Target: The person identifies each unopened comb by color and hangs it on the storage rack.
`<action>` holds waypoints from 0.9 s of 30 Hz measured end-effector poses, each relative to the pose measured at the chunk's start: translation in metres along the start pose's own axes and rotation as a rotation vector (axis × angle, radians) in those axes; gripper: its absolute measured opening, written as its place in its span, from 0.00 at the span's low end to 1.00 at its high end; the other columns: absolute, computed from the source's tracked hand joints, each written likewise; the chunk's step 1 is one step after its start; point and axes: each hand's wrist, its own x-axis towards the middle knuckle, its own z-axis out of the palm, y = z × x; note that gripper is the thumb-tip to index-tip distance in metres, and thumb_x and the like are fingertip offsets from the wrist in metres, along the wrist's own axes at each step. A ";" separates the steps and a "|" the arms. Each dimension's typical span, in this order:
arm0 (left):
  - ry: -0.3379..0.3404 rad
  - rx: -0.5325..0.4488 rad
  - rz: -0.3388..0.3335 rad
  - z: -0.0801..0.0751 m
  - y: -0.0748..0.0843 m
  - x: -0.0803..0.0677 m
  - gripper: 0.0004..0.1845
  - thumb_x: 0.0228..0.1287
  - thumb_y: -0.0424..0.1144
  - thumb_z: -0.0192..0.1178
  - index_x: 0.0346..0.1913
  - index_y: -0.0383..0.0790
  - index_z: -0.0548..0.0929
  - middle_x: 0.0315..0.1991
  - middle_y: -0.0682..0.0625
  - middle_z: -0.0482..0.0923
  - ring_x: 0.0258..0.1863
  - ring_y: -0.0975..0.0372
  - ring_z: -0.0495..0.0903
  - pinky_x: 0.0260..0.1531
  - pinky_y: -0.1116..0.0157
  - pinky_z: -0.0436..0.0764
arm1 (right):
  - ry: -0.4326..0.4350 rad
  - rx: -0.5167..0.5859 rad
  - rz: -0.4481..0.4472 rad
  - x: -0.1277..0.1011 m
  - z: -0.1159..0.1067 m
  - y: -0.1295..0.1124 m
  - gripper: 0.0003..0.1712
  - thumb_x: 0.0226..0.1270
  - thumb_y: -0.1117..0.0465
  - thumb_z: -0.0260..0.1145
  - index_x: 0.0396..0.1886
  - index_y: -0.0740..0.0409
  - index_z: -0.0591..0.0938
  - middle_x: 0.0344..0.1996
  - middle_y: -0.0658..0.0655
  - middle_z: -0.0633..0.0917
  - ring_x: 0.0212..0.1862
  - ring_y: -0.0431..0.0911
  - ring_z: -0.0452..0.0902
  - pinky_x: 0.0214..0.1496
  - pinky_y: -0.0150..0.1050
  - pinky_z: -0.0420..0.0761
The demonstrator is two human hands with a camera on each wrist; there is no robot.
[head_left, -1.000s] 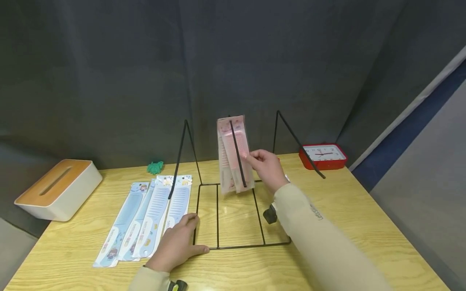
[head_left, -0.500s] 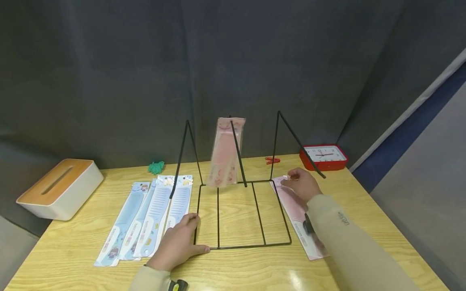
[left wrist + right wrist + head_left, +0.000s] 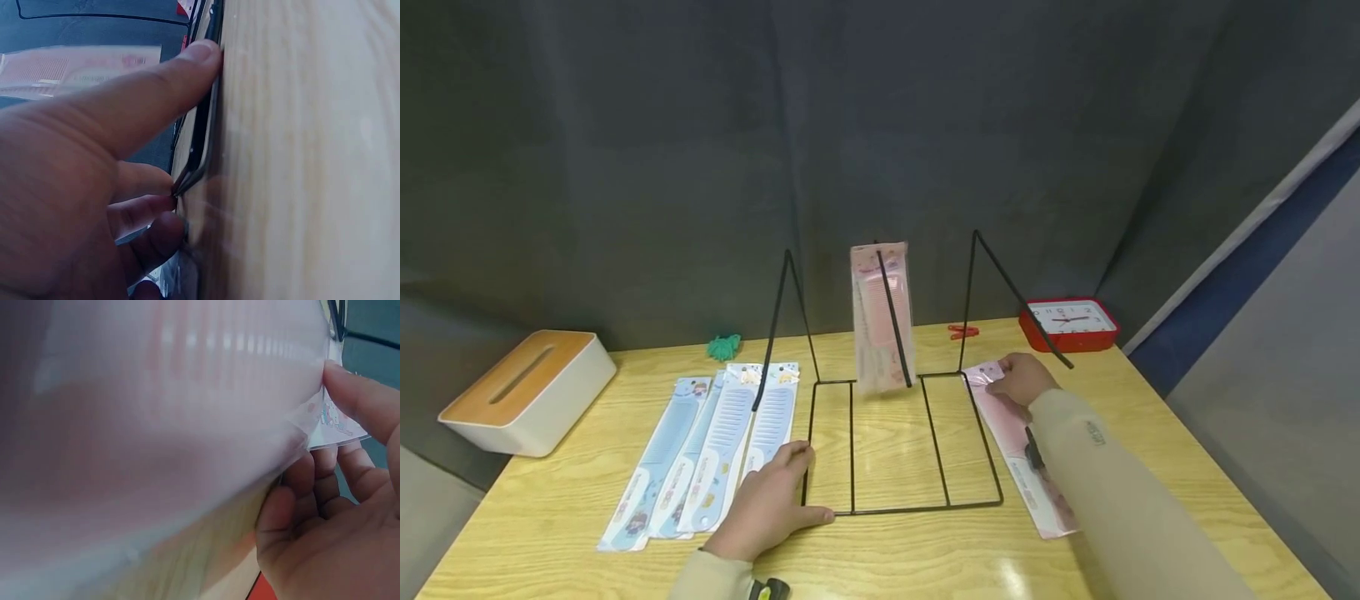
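Observation:
A black wire rack [image 3: 898,509] with three upright hooks stands on the table. At its front left corner rests my left hand [image 3: 767,508], thumb along the front bar and fingers at the left bar. Pink packaged combs [image 3: 882,321] hang from the middle hook. Right of the rack lies another pink packaged comb [image 3: 1022,467], its upper end pinched by my right hand [image 3: 1024,381]. In the right wrist view my thumb is on one face of the comb's package [image 3: 206,394] and the fingers are behind it. Several blue packaged combs [image 3: 700,454] lie left of the rack.
A white tissue box [image 3: 550,400] with a wooden lid stands at the far left. Behind the blue combs is a green tangled bundle [image 3: 724,347]. Red clips [image 3: 962,331] and a red clock [image 3: 1070,325] sit at the back right, below the dark curtain [image 3: 880,125].
My right hand has left the hanging combs and moved right and down to the pink comb on the table. The hanging combs have swung. My left hand stays at the rack.

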 end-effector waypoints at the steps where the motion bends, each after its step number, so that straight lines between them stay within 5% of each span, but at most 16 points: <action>1: 0.002 0.001 0.002 0.000 0.000 0.000 0.52 0.48 0.64 0.74 0.72 0.35 0.71 0.73 0.42 0.64 0.56 0.42 0.78 0.53 0.37 0.74 | 0.002 -0.007 0.000 0.000 -0.002 0.003 0.29 0.60 0.59 0.73 0.55 0.72 0.77 0.52 0.69 0.81 0.47 0.57 0.75 0.53 0.55 0.77; 10: 0.016 0.011 0.010 0.000 0.001 0.002 0.53 0.47 0.64 0.75 0.71 0.35 0.70 0.73 0.40 0.64 0.58 0.41 0.77 0.53 0.39 0.76 | -0.004 0.012 0.018 -0.003 -0.023 0.020 0.22 0.66 0.53 0.68 0.46 0.68 0.77 0.41 0.63 0.81 0.42 0.55 0.73 0.41 0.46 0.76; 17: 0.015 0.006 0.014 0.000 0.000 0.001 0.52 0.48 0.63 0.75 0.71 0.34 0.71 0.72 0.40 0.64 0.57 0.41 0.78 0.53 0.40 0.77 | -0.062 0.254 0.089 -0.027 -0.048 -0.016 0.30 0.72 0.45 0.63 0.62 0.63 0.73 0.57 0.63 0.76 0.55 0.55 0.70 0.57 0.50 0.74; 21: 0.018 0.009 0.011 -0.001 0.000 0.001 0.52 0.47 0.63 0.75 0.70 0.35 0.72 0.72 0.41 0.65 0.57 0.41 0.78 0.53 0.38 0.75 | -0.093 0.407 0.003 -0.058 -0.052 -0.052 0.26 0.74 0.48 0.63 0.61 0.61 0.74 0.59 0.61 0.76 0.56 0.55 0.70 0.60 0.50 0.77; 27: 0.011 -0.007 0.005 0.000 -0.001 0.000 0.52 0.46 0.64 0.75 0.70 0.35 0.72 0.72 0.41 0.64 0.59 0.41 0.76 0.53 0.38 0.75 | -0.005 0.364 -0.259 -0.122 -0.052 -0.103 0.14 0.70 0.50 0.68 0.45 0.54 0.84 0.43 0.55 0.85 0.43 0.52 0.75 0.43 0.42 0.79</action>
